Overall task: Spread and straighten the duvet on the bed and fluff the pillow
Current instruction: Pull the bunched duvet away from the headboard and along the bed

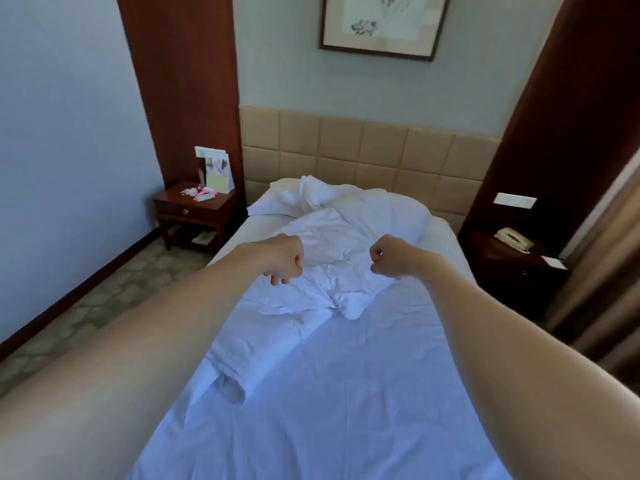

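A white duvet [332, 258] lies crumpled in a heap on the upper half of the bed [346, 393]; a folded strip of it trails toward the bed's left edge. A white pillow [277, 199] sits at the head, partly covered by the duvet. Both my arms stretch out over the bed. My left hand [282, 259] hovers over the heap's left side with fingers curled downward, holding nothing. My right hand [389, 256] is a fist above the heap's right side, also holding nothing.
A padded beige headboard [363, 150] backs the bed. A wooden nightstand [194, 209] with cards and small items stands at the left, and a dark nightstand [509, 258] with a telephone [512, 239] at the right. Carpeted floor [86, 306] runs along the left side.
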`<state>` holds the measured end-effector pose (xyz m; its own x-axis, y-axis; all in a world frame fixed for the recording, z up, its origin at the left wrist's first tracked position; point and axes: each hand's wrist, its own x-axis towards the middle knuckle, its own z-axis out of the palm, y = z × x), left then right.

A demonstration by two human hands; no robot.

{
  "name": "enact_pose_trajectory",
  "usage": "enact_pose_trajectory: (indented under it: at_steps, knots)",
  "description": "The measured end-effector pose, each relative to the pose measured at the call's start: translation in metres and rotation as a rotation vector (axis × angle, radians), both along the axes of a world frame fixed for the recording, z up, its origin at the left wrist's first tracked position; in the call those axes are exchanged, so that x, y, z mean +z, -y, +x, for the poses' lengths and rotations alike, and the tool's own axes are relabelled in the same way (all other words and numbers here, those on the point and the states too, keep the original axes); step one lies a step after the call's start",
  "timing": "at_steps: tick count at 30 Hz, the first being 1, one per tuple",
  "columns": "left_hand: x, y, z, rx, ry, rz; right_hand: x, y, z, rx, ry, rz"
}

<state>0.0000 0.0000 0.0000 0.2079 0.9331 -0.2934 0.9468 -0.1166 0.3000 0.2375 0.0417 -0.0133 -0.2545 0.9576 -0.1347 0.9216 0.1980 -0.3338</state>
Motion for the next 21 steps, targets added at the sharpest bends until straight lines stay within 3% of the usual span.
enact_pose_trajectory:
  at_steps: [9,21]
  knots:
    - [-0.043,0.024,-0.110,0.071,-0.002,-0.050,-0.055,0.021,-0.131,0.106,-0.037,-0.184]
    - [-0.062,0.046,-0.336,0.195,0.001,-0.070,-0.082,0.008,-0.353,0.259,-0.100,-0.179]
